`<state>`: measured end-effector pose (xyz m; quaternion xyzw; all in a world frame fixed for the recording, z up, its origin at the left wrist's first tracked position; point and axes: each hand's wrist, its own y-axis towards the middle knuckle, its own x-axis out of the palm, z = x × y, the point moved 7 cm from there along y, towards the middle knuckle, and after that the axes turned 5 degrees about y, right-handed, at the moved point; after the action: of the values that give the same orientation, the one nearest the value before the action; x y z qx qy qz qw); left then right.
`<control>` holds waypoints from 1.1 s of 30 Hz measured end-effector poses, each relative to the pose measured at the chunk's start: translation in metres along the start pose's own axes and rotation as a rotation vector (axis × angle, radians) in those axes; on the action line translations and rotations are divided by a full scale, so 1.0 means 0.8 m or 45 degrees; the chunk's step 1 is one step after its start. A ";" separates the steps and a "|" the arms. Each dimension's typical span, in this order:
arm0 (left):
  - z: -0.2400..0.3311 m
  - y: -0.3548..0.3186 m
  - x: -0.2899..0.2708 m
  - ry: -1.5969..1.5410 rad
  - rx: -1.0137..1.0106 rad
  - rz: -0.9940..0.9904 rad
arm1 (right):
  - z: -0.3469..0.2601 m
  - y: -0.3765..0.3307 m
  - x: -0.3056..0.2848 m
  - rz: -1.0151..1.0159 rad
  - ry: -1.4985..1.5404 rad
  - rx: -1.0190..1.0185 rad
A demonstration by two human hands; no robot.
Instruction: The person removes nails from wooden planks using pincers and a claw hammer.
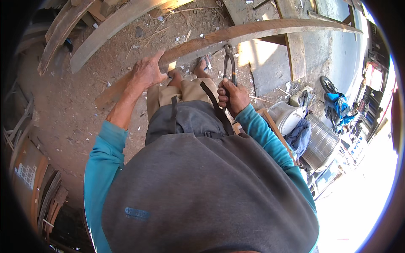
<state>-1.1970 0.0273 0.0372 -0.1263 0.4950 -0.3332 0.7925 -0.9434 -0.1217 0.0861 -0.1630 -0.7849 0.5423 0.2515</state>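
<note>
A long wooden beam runs across in front of me, from near my knees toward the far right. Around its left end, my left hand is closed, with the fingers over the far edge and the thumb on the near side. Metal pincers stand upright in my right hand, whose fingers are wrapped round the handles. The pincer jaws meet the near edge of the beam. Whether they grip a nail there is too small to tell.
Curved wooden pieces lie at the upper left. Another board rests on the littered dirt floor. At right are a metal drum, a white container, bunched blue cloth and a blue motorbike.
</note>
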 end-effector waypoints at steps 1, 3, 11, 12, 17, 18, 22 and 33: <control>0.000 0.002 -0.003 0.021 -0.008 -0.036 | 0.005 0.004 0.002 0.004 0.000 0.001; -0.001 -0.003 -0.005 0.015 0.007 -0.037 | 0.014 0.014 0.010 -0.006 0.064 -0.049; 0.000 0.006 -0.011 0.024 0.000 -0.098 | 0.049 0.036 0.060 0.171 0.384 -0.195; 0.000 0.008 -0.016 -0.003 -0.008 -0.099 | 0.046 0.040 0.064 0.139 0.370 -0.215; -0.003 0.012 -0.010 -0.011 0.040 -0.087 | 0.053 0.059 0.102 0.230 0.456 -0.429; -0.004 0.009 -0.006 0.014 0.023 -0.141 | 0.058 0.058 0.099 0.226 0.479 -0.449; 0.003 0.002 -0.014 0.011 0.012 -0.111 | 0.053 0.060 0.073 0.105 0.204 -0.480; 0.005 -0.016 -0.009 0.069 0.044 0.157 | -0.067 -0.004 -0.017 -0.354 -0.149 0.090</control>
<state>-1.2008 0.0218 0.0510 -0.0728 0.5173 -0.2954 0.7999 -0.9013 -0.0885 0.1013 -0.0119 -0.7935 0.5383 0.2836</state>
